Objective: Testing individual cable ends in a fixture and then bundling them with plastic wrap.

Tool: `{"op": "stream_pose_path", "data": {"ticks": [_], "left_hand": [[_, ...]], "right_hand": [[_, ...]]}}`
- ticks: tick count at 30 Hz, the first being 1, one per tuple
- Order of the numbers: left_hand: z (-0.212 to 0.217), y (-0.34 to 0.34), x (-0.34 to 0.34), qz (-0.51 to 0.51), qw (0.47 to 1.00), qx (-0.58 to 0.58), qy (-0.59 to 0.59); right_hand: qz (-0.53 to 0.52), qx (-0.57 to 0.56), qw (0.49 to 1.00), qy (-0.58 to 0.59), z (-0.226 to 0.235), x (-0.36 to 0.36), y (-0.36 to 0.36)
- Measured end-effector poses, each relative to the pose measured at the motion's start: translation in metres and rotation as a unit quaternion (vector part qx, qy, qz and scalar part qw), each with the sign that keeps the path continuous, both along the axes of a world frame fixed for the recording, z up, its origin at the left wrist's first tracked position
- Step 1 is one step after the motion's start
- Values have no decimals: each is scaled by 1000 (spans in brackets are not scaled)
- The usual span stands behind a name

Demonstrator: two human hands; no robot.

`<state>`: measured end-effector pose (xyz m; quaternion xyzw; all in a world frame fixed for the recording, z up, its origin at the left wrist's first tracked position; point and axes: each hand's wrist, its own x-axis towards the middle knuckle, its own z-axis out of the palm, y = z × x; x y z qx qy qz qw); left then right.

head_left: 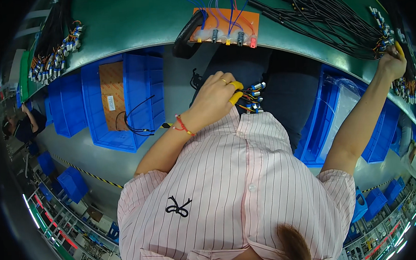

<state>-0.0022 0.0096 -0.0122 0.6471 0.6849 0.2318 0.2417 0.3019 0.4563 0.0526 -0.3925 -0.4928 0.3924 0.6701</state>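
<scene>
My left hand (215,97), with yellow covers on its thumb and a finger, is closed just above my lap. A bunch of wires with blue-and-silver connectors (257,95) sticks out from its fingers. My right arm stretches to the table's right end, where my right hand (393,64), also with a yellow finger cover, is closed at the connector ends of a cable bundle (383,36). Its fingertips are partly hidden, so whether one cable or several are pinched is unclear. The black cables (324,18) of that bundle lie across the green table.
An orange board (249,20) with coloured wires and connectors sits at the green table's (132,23) near edge, beside a thick black loop (184,39). Another connector bundle (53,58) hangs at left. Blue bins (92,112) stand below on both sides. Other people are at far left and right.
</scene>
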Motion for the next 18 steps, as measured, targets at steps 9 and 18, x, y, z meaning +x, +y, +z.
{"op": "stream_pose_path", "data": {"ticks": [9,18], "left_hand": [[-8,24,3,-63,996,-67,8],[47,28,-19,40,925,-128,-354]], "right_hand": [[80,208,924,-310,19,-94,-205],[435,-130,811,-369,-42,-83,-313]]}}
